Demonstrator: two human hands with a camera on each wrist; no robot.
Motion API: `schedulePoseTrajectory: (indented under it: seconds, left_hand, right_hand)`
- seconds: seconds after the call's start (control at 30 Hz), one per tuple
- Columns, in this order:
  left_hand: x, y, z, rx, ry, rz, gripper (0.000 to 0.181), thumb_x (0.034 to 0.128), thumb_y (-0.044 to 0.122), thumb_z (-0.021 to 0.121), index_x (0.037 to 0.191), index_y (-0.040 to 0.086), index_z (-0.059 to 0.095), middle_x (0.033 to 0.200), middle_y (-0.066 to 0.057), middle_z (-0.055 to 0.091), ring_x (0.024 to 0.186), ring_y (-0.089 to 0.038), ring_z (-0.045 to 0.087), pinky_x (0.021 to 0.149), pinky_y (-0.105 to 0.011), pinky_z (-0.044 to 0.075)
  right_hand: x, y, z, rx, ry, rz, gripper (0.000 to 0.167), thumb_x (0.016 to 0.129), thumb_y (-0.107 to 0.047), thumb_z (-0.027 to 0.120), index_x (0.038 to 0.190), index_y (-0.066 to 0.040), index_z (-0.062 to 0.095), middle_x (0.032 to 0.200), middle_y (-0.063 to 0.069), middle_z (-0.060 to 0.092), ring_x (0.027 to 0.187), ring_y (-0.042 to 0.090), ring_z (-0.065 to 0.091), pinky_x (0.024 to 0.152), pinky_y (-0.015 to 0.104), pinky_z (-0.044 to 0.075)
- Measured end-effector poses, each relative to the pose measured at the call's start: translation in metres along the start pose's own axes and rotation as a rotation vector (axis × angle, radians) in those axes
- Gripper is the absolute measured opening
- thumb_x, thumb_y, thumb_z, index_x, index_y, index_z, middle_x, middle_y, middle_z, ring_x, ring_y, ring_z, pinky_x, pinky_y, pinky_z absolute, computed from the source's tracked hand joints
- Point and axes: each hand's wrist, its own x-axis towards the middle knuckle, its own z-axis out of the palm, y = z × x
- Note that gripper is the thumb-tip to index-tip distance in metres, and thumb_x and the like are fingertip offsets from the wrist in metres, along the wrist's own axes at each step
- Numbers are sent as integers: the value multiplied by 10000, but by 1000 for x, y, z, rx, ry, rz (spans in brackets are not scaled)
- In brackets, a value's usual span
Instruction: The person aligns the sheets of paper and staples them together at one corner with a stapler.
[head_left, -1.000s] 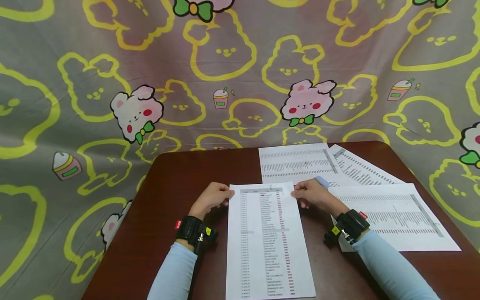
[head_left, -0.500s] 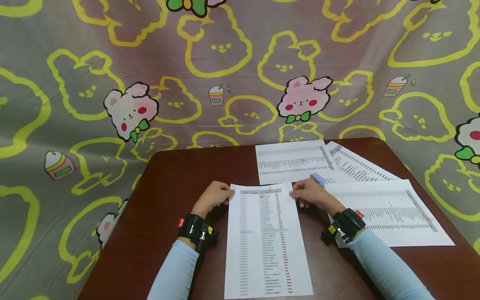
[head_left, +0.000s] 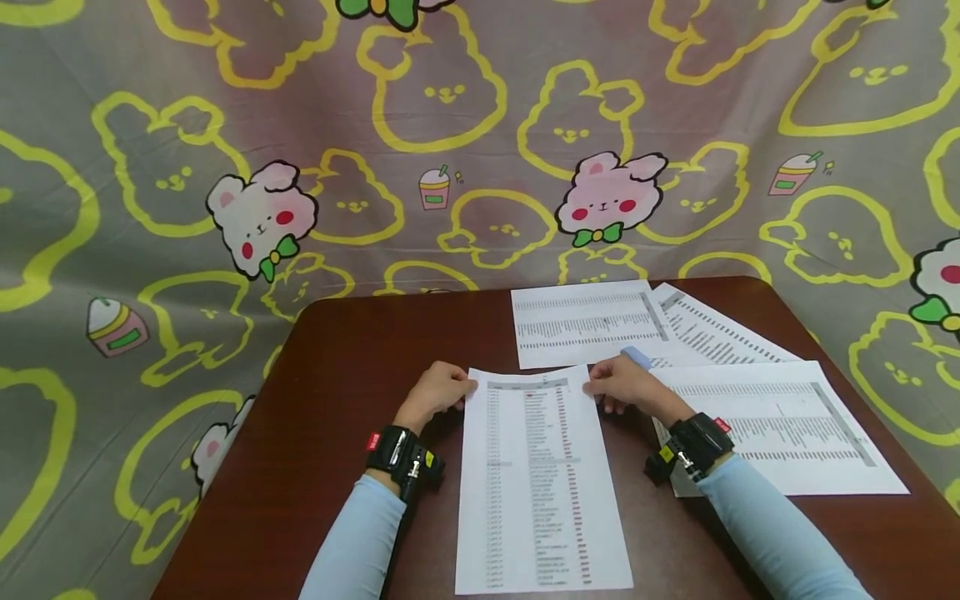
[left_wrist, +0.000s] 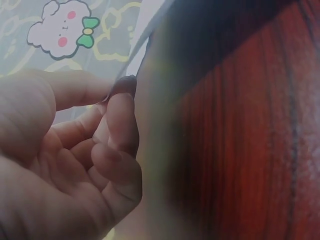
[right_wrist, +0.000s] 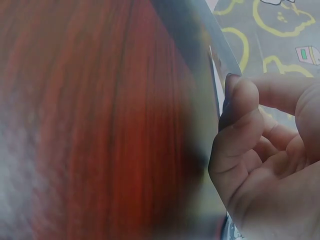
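A person's left hand [head_left: 437, 390] and right hand [head_left: 624, 385] are pinching a printed sheet [head_left: 510, 500] near its two far corners, over the middle of the table [head_left: 360, 342], toward the near edge. Uneven pulling could be creasing or tearing it. The right wrist, hovering over loose papers [head_left: 795, 429], could be dragging them. Room is lying toward the table's left edge; papers are crowding its right side.
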Motion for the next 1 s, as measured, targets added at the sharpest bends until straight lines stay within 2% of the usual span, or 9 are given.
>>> schedulePoseTrajectory:
  seconds: [0.27,0.47,0.7,1.0]
  left_hand:
    - [5,1,5,74,13,-15,208,908,283,665,906,83,725,737,-30,648,606,-141,608,513,-258,408]
    - [10,5,11,83,17,-12,225,921,287,644,862,83,718,640,-27,617,533,-134,542,462,-245,382]
    - [9,3,14,124,18,-4,227,923,292,647,841,91,714,604,-22,607,506,-132,517,446,-243,378]
    - [9,0,13,88,32,-11,233,924,289,648,883,74,728,642,-31,637,525,-129,558,468,-237,425]
  right_hand:
    - [3,2,-3,-48,7,16,124,879,-166,691,888,-55,637,696,47,616,516,162,572,456,257,430]
    - [2,0,-5,-81,21,-15,135,882,-148,692,893,-44,606,700,56,627,515,172,581,453,267,456]
    - [1,1,-3,-119,33,4,165,874,-138,707,950,-36,601,730,71,641,527,179,599,470,280,492]
    - [2,-1,-5,-131,29,5,271,875,-122,698,1095,-8,589,783,104,645,537,194,614,481,300,512]
